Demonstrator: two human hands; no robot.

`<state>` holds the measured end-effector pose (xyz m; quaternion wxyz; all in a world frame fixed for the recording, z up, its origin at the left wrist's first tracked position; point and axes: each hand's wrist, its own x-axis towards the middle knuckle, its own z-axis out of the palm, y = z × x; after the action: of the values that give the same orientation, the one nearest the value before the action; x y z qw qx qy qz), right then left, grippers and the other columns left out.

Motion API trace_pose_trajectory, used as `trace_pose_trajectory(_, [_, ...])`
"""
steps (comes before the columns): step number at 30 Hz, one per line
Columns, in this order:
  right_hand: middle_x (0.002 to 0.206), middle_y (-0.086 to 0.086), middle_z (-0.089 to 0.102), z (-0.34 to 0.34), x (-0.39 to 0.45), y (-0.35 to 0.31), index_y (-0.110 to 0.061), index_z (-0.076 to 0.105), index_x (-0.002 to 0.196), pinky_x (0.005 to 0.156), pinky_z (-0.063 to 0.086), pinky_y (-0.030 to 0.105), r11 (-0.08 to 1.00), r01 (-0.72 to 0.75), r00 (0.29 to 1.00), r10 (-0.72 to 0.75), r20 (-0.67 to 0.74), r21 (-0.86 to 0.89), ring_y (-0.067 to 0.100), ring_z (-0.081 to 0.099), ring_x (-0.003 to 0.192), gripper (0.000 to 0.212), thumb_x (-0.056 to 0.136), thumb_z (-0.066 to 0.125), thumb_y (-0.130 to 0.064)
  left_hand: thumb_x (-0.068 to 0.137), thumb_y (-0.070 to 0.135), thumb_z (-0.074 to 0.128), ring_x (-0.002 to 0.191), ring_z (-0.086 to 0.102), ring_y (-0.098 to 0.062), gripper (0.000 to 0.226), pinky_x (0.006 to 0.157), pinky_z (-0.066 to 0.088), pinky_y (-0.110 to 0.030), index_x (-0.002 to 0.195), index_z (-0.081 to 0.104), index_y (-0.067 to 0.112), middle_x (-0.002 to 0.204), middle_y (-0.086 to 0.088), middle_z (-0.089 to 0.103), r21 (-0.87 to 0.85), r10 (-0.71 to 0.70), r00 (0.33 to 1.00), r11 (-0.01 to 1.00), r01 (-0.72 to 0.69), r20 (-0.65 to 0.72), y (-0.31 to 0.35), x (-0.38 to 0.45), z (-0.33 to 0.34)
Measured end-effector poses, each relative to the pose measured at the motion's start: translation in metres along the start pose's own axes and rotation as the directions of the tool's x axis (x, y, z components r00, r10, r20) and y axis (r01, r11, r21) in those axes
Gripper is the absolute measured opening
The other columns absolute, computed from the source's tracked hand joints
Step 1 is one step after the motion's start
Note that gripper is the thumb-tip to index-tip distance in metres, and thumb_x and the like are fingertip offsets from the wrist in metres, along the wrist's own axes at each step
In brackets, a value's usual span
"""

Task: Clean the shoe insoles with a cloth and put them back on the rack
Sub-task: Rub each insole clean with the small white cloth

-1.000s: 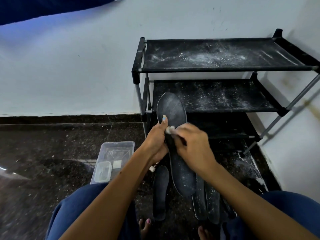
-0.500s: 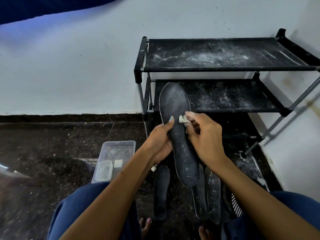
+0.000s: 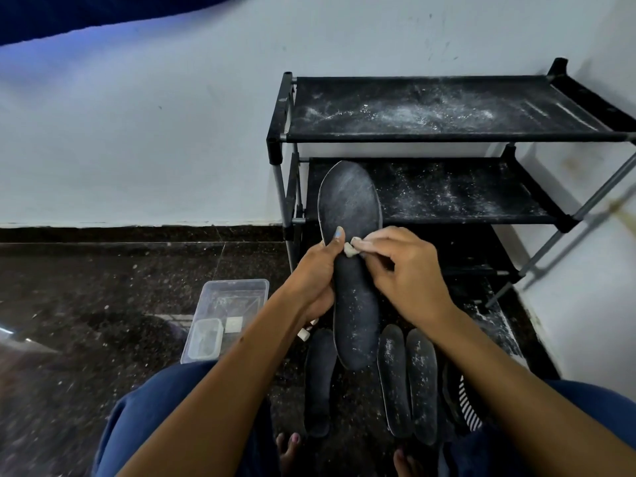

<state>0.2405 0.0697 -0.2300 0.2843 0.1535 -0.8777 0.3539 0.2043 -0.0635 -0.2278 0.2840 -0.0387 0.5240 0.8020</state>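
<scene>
Head view: dark speckled floor (image 3: 103, 304) below, pale wall (image 3: 137, 132) behind. Black rack (image 3: 430, 137) at right against the wall, 2 dusty shelves showing, white powder across both. Clear plastic box (image 3: 229, 315) on the floor left of the arms, with a smaller tub inside. 3 more insoles (image 3: 407, 383) flat on the floor by the knees. Dusty insole (image 3: 351, 270) held upright between the hands, toe end in front of the lower shelf, heel hanging down. Left hand (image 3: 315, 280) wrapped round its left edge at the middle, thumb on the face. Right hand (image 3: 406, 273) at its right edge, fingers pinching a small white cloth (image 3: 350, 248) against the face, just beside the left thumb.
</scene>
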Motion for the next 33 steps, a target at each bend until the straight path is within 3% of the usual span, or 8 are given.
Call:
trace_pose_trajectory(6, [0.081, -0.001, 0.068, 0.013, -0.018, -0.009, -0.010, 0.076, 0.082, 0.069, 0.050, 0.029, 0.995, 0.098, 0.989, -0.093, 0.118, -0.033, 0.018, 0.060, 0.073, 0.015, 0.075, 0.067, 0.000, 0.101, 0.033, 0.038, 0.089, 0.068, -0.021, 0.043, 0.078, 0.058, -0.029, 0.121, 0.055, 0.000, 0.106, -0.015, 0.068, -0.020, 0.032, 0.996, 0.999, -0.033, -0.082, 0.001, 0.001, -0.006])
trace_pose_trajectory(10, [0.075, -0.001, 0.070, 0.009, -0.021, -0.010, -0.011, 0.076, 0.075, 0.066, 0.054, 0.027, 0.991, 0.034, 0.959, -0.068, 0.276, 0.127, 0.010, 0.064, 0.066, 0.014, 0.067, 0.068, -0.004, 0.099, 0.036, 0.039, 0.102, 0.064, -0.036, 0.050, 0.088, 0.054, -0.043, 0.127, 0.049, -0.004, 0.121, -0.024, 0.061, -0.047, 0.046, 0.993, 0.998, -0.052, -0.107, 0.010, 0.001, -0.006])
trace_pose_trajectory(13, [0.077, 0.001, 0.070, 0.005, -0.017, -0.012, -0.008, 0.076, 0.080, 0.066, 0.050, 0.022, 0.979, -0.003, 0.995, -0.018, 0.099, 0.206, 0.009, 0.063, 0.068, 0.011, 0.073, 0.070, -0.002, 0.100, 0.035, 0.038, 0.096, 0.065, -0.027, 0.047, 0.086, 0.055, -0.037, 0.122, 0.053, -0.003, 0.115, -0.021, 0.064, -0.005, 0.066, 0.994, 0.998, -0.067, -0.090, 0.011, 0.000, -0.006])
trace_pose_trajectory(16, [0.084, 0.003, 0.070, 0.007, -0.010, -0.009, -0.007, 0.076, 0.090, 0.071, 0.052, 0.028, 0.995, -0.014, 0.999, 0.019, -0.049, 0.101, 0.016, 0.064, 0.076, 0.013, 0.080, 0.067, -0.006, 0.100, 0.037, 0.037, 0.095, 0.065, -0.023, 0.049, 0.089, 0.054, -0.035, 0.124, 0.054, -0.002, 0.114, -0.018, 0.064, 0.019, 0.033, 0.999, 0.999, -0.033, -0.015, 0.008, -0.002, -0.006])
trace_pose_trajectory(22, [0.090, 0.004, 0.069, 0.014, -0.013, -0.007, -0.005, 0.073, 0.098, 0.077, 0.049, 0.028, 0.997, -0.072, 0.997, 0.071, -0.027, -0.009, 0.018, 0.062, 0.082, 0.019, 0.085, 0.061, -0.011, 0.102, 0.039, 0.029, 0.083, 0.070, -0.017, 0.050, 0.083, 0.056, -0.031, 0.104, 0.062, 0.002, 0.092, -0.011, 0.073, 0.010, -0.035, 0.996, 0.999, 0.034, 0.084, 0.006, 0.000, -0.007])
trace_pose_trajectory(27, [0.087, 0.002, 0.069, 0.017, -0.015, -0.017, -0.008, 0.075, 0.088, 0.072, 0.051, 0.031, 0.995, 0.061, 0.983, -0.073, 0.169, 0.074, 0.020, 0.062, 0.076, 0.018, 0.081, 0.058, -0.012, 0.100, 0.041, 0.035, 0.096, 0.067, -0.018, 0.047, 0.090, 0.052, -0.029, 0.110, 0.062, 0.004, 0.109, -0.012, 0.069, 0.027, -0.035, 0.999, 0.999, 0.034, 0.016, 0.003, 0.003, -0.012])
trace_pose_trajectory(29, [0.079, 0.002, 0.069, 0.016, -0.014, -0.019, -0.007, 0.075, 0.079, 0.064, 0.052, 0.035, 0.992, 0.079, 0.972, -0.100, 0.213, 0.103, 0.020, 0.063, 0.069, 0.015, 0.074, 0.061, -0.010, 0.098, 0.043, 0.037, 0.094, 0.068, -0.020, 0.048, 0.084, 0.054, -0.030, 0.114, 0.060, 0.004, 0.109, -0.012, 0.069, 0.032, -0.068, 0.998, 0.997, 0.068, 0.006, 0.002, 0.003, -0.013])
trace_pose_trajectory(33, [0.081, 0.000, 0.068, 0.010, -0.008, -0.012, -0.010, 0.076, 0.086, 0.071, 0.052, 0.031, 0.999, -0.005, 0.994, 0.002, 0.113, 0.033, 0.016, 0.062, 0.077, 0.019, 0.078, 0.059, -0.017, 0.100, 0.042, 0.032, 0.077, 0.071, -0.015, 0.048, 0.072, 0.058, -0.025, 0.106, 0.062, 0.004, 0.089, -0.009, 0.073, 0.044, -0.082, 0.995, 0.996, 0.080, 0.061, 0.001, 0.002, -0.010])
